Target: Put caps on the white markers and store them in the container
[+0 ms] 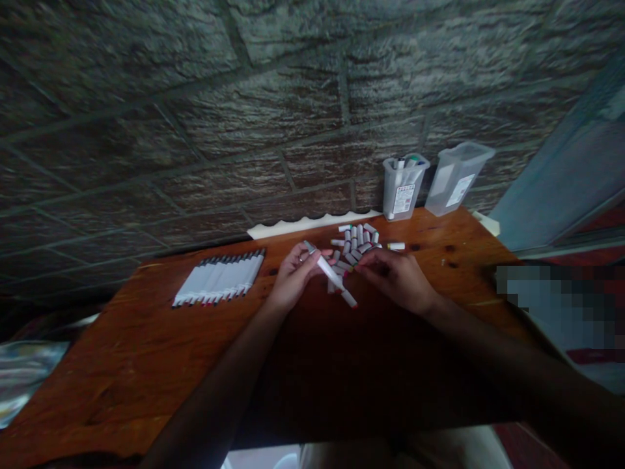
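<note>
Above the table [131,339], the left hand [295,272] grips a marker [331,271] beside the right hand [403,280], whose grip's unclear.

table [107,352]: marker row [219,279] left | caps [360,234] centre (one off right) | containers [404,197] right, behind

Labels [403,199] on clear containers [441,182]: print seemingly illegible.

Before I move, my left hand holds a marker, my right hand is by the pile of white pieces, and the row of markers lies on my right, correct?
Not quite: the row of markers lies on your left, as the head view shows. The rest stands: your left hand holds a marker, and your right hand is by the pile of white pieces.
</note>
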A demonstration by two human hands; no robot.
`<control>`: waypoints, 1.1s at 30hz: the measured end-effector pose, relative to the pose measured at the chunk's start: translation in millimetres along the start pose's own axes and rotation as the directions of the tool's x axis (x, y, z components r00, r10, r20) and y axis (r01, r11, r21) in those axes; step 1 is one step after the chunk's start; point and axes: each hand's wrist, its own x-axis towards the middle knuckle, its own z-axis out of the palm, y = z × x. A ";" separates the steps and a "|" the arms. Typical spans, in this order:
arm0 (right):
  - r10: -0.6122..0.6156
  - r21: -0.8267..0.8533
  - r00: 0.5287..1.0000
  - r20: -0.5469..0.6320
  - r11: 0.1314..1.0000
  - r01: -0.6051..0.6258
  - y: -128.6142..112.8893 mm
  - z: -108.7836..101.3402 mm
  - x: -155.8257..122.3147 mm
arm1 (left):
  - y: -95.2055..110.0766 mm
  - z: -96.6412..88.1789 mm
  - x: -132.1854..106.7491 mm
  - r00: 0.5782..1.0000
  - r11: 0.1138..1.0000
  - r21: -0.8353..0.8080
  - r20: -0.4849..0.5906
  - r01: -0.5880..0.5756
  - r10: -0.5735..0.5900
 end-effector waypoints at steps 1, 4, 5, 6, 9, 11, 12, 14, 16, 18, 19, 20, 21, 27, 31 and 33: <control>-0.003 -0.011 1.000 -0.009 1.000 0.002 1.2 0.1 0.3 | 6.0 -2.6 1.2 0.999 0.999 -0.019 -0.030 -0.031 0.030; -0.032 -0.069 0.999 -0.005 0.997 0.031 4.7 4.8 -0.3 | 25.2 -10.7 1.9 0.980 0.986 -0.026 -0.115 -0.167 0.163; -0.041 -0.089 0.999 0.010 0.995 0.042 6.0 7.1 -0.8 | 30.5 -13.3 1.3 0.968 0.977 -0.021 -0.143 -0.213 0.208; -0.047 -0.106 0.999 0.026 0.993 0.050 7.1 9.2 -1.2 | 34.6 -15.8 0.6 0.955 0.968 -0.014 -0.166 -0.251 0.246; -0.066 -0.121 0.996 0.059 0.990 0.072 8.7 12.9 -2.9 | 37.7 -21.9 -0.7 0.933 0.954 0.013 -0.204 -0.299 0.295; -0.086 -0.117 0.992 0.087 0.989 0.096 6.6 13.9 -5.0 | 32.9 -24.2 0.0 0.935 0.960 0.031 -0.219 -0.280 0.280; -0.096 -0.119 0.988 0.119 0.987 0.110 4.5 14.6 -6.5 | 29.4 -24.8 0.9 0.936 0.964 0.038 -0.229 -0.264 0.266; -0.096 -0.159 0.974 0.205 0.979 0.130 -0.7 17.1 -9.9 | 21.5 -25.1 3.3 0.937 0.971 0.048 -0.258 -0.233 0.237; -0.056 -0.236 0.956 0.289 0.963 0.128 -5.0 20.6 -12.8 | 14.4 -24.5 5.9 0.937 0.979 0.065 -0.285 -0.194 0.204; -0.008 -0.300 0.945 0.327 0.947 0.112 -6.1 22.9 -13.8 | 9.4 -23.9 8.1 0.938 0.986 0.076 -0.303 -0.150 0.166; 0.008 -0.314 0.945 0.326 0.944 0.100 -5.3 22.9 -13.4 | 7.8 -23.8 8.9 0.940 0.988 0.078 -0.307 -0.132 0.150; 0.018 -0.316 0.948 0.318 0.945 0.088 -3.8 21.8 -12.6 | 6.9 -23.9 9.6 0.941 0.990 0.077 -0.309 -0.120 0.138; 0.022 -0.310 0.950 0.311 0.947 0.079 -2.1 19.9 -11.4 | 6.5 -24.1 10.1 0.942 0.991 0.073 -0.308 -0.113 0.130; 0.005 -0.176 0.961 0.278 0.983 0.046 -2.0 7.6 -5.3 | 8.1 -22.6 9.2 0.946 0.986 -0.049 -0.294 -0.159 0.137; -0.080 -0.041 0.965 0.248 0.995 0.094 -8.2 11.8 -6.4 | 7.9 -14.6 5.2 0.966 0.987 -0.086 -0.234 -0.134 0.110; -0.081 -0.024 0.970 0.229 0.996 0.089 -8.3 14.6 -7.5 | 7.7 -11.1 3.7 0.974 0.990 -0.083 -0.202 -0.117 0.098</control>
